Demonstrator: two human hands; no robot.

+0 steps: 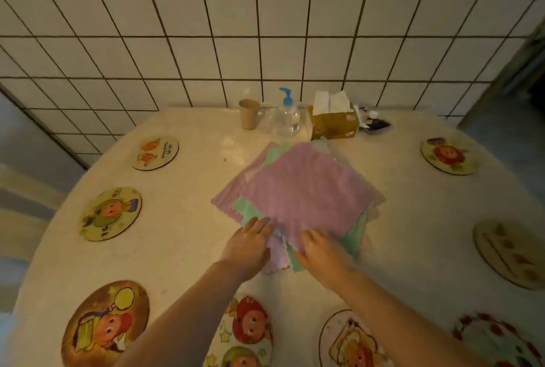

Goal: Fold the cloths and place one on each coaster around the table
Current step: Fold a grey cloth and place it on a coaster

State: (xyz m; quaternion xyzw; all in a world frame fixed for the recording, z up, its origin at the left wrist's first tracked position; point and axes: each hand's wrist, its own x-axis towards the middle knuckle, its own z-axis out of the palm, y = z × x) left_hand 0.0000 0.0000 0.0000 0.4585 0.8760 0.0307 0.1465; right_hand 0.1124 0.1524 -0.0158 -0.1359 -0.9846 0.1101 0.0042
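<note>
The cloths (306,192) are stacked at frame centre on the tabletop (182,248). Both hands, left hand (247,245) and right hand (321,251), rest on the near edge; finger closure cannot be determined. Folding is not begun; one cloth must be separated.

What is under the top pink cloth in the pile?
Under the pink cloth, edges of green cloths and another pink one stick out. How many lie beneath is hidden. Both hands rest on the pile's near corner.
</note>
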